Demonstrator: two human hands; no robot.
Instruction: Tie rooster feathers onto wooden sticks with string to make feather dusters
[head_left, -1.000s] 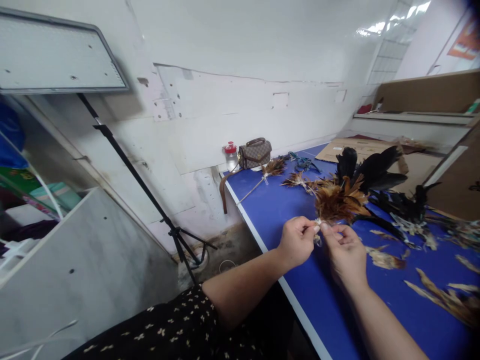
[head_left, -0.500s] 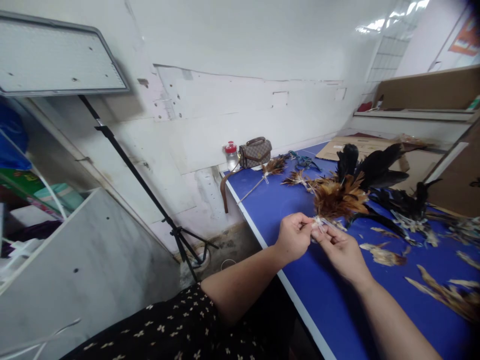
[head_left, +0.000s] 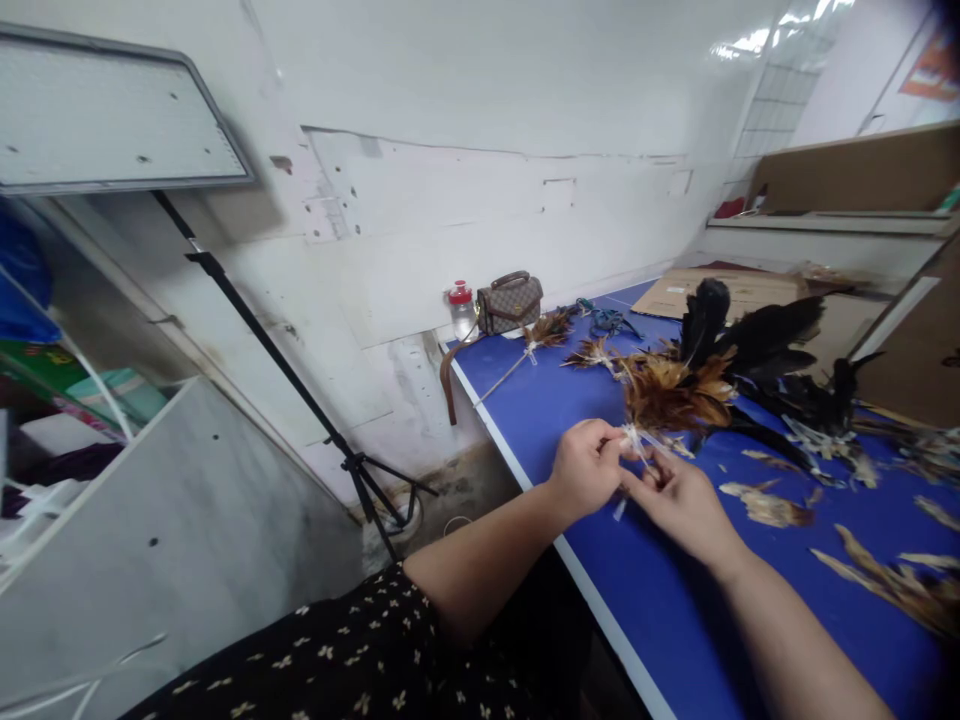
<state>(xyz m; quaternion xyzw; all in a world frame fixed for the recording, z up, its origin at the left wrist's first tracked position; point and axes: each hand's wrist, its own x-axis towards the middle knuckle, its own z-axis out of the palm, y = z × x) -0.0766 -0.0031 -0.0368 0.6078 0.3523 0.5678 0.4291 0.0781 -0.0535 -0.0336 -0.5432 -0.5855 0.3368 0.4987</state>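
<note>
A bundle of brown feathers (head_left: 671,392) with tall black feathers (head_left: 769,330) rising from it is held upright over the blue table. At its whitish bound base, my left hand (head_left: 586,470) is closed, with thumb and forefinger pinching the bundle. Close beside it, my right hand (head_left: 686,505) is closed too, its fingertips pinched on a thin whitish strip (head_left: 619,508) that runs from the base and hangs below the fingers. The fingers partly cover both the base and the strip.
On the blue table (head_left: 637,590) lie loose feathers (head_left: 776,505), dark feather bundles (head_left: 817,415) and a feathered stick (head_left: 544,332). A handbag (head_left: 510,303) and a red-lidded jar (head_left: 461,310) stand at the back, flat cardboard (head_left: 720,290) further right. A lamp tripod (head_left: 281,365) stands left.
My right fingers have shifted slightly down and away from the bound base, and the whitish strip now shows beneath them. The feather bundle has tilted a little; my left hand stays pinched at its base.
</note>
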